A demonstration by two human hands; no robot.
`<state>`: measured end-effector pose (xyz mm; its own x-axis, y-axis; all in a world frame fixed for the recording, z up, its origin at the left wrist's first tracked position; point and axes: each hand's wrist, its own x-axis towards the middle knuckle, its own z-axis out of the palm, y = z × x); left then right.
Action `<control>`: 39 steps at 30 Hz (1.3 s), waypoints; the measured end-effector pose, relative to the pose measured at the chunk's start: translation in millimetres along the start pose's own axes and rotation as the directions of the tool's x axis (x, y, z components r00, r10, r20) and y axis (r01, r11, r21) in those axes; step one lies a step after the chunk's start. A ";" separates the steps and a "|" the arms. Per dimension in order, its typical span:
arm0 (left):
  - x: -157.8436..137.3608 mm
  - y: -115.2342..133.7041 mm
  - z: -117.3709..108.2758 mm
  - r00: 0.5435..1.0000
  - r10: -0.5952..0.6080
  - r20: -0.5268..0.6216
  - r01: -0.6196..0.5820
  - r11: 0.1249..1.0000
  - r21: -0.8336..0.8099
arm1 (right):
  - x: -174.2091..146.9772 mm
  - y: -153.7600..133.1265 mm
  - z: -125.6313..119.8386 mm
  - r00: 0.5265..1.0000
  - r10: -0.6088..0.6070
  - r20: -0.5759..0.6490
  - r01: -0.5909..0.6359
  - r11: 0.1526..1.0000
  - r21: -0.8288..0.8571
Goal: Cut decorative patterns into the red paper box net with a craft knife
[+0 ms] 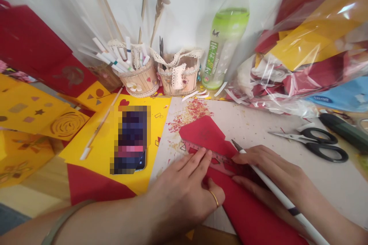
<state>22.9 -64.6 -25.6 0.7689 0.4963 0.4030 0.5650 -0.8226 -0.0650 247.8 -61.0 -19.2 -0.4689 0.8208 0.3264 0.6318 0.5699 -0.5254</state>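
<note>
My left hand (186, 183), with a ring on its thumb, lies over a clear stencil ruler (220, 165), its fingers stretched out and pressing the ruler down. Beneath the ruler is a sheet of red paper (205, 125), with a cut, angled top edge. A white marker (274, 189) is held in my right hand (277, 172), its dark tip raised off the paper and pointing up and left. The right index finger and thumb are also at the ruler's right end; whether they grip it is unclear. The ruler has cut-out shapes, a triangle among them.
Black-handled scissors (316, 139) lie at right, near a plastic bag (304, 61) of coloured paper. A green drink bottle (225, 38) and decorated pen holders (140, 80) stand along the wall. Left, a phone (140, 160) and a thin white-ended stick (99, 130) rest on yellow paper (94, 151).
</note>
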 end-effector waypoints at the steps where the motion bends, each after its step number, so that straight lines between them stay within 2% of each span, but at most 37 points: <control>1: 0.3 0.2 -0.2 1.000 -0.003 0.001 0.003 1.000 -0.002 | 0.3 -0.2 -1.0 1.000 -0.002 0.009 0.002 1.000 0.002; 11: 3.2 -5.2 -1.8 0.999 -0.013 -0.041 0.012 1.000 -0.019 | 2.2 1.4 -0.4 1.000 0.014 0.026 -0.014 1.000 0.002; 16: 3.3 -16.8 -7.6 0.997 0.070 0.043 -0.067 0.996 -0.065 | 2.7 0.5 1.5 0.999 0.032 0.011 -0.032 0.999 0.023; 21: 3.2 -24.8 -7.3 0.995 0.089 0.037 -0.086 0.994 -0.070 | 1.8 2.8 2.8 1.000 0.012 0.012 -0.012 1.000 0.011; 32: 2.9 -26.1 -4.3 0.995 0.091 0.032 -0.089 0.993 -0.083 | 4.4 0.8 0.5 1.000 0.023 0.001 -0.023 1.000 0.016; 39: 4.6 -30.4 -5.4 0.990 0.135 0.050 -0.130 0.988 -0.085 | 5.8 -1.6 -0.5 1.000 0.023 0.006 -0.023 1.000 0.004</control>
<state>7.7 -38.9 -16.9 0.8522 0.3941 0.3442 0.4324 -0.9008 -0.0390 244.4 -57.1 -16.0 -0.4580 0.8332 0.3099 0.6397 0.5510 -0.5359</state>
